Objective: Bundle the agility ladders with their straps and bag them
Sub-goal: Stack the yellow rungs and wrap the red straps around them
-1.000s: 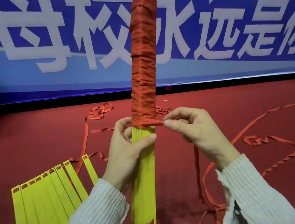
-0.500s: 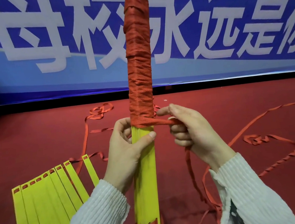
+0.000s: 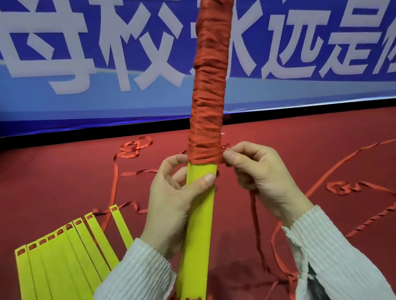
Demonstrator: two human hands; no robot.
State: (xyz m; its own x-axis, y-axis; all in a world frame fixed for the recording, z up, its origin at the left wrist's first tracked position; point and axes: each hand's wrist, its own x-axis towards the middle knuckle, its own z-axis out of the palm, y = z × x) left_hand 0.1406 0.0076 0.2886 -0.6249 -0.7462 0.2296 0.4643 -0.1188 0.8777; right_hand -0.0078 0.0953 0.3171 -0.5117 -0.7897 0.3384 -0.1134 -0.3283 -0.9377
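Red floor underlies the left hand gripping the upright yellow rung bundle; right hand, now closer in, pinches the red strap at the winding's lower edge. Bundle's base is cropped.

A dark red carpeted floor carries everything — a fan of flat yellow plastic ladder rungs lies below and left of the fingers, and loose red woven straps trail in loops beyond and right of them.
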